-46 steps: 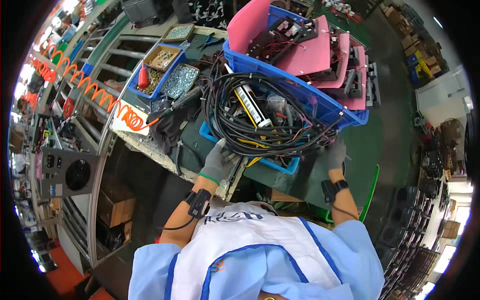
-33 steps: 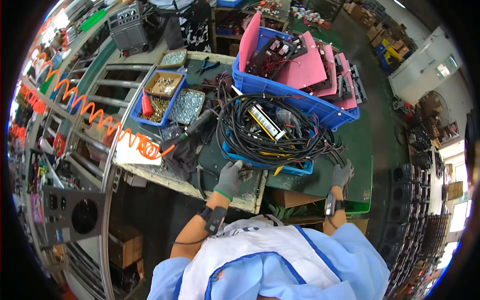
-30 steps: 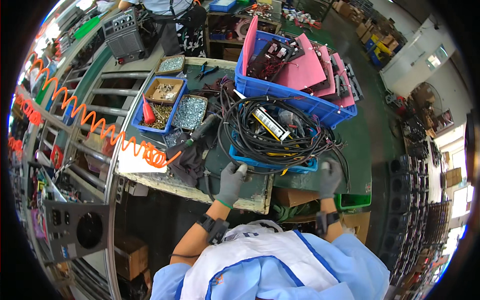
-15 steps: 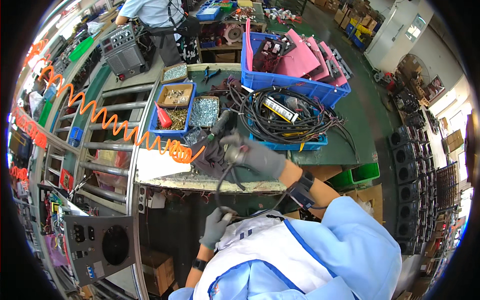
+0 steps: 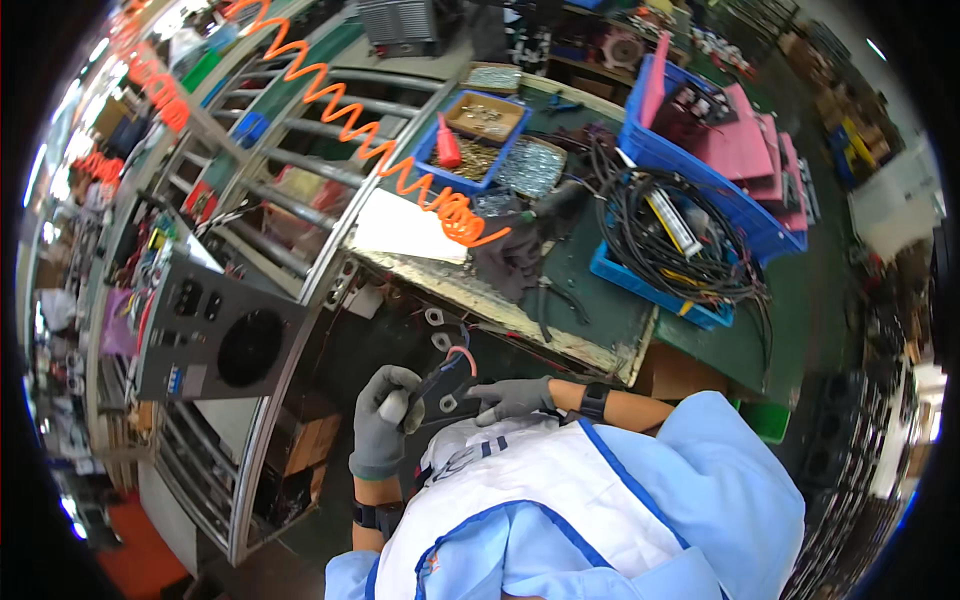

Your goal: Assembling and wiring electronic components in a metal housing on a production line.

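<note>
A grey-gloved left hand (image 5: 383,412) pinched a dark, slender cable with pink and blue wires (image 5: 440,378), which slanted forward and right from that nearer grip. The grey-gloved right hand (image 5: 512,398) lay just rightward; whether it held anything was unclear.

Coiled cables (image 5: 632,240) lie on a tray (image 5: 640,288), right of the screw bin (image 5: 452,180).

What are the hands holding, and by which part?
The left hand holds a black cable near its exposed wires; for the right hand, I cannot tell.
</note>
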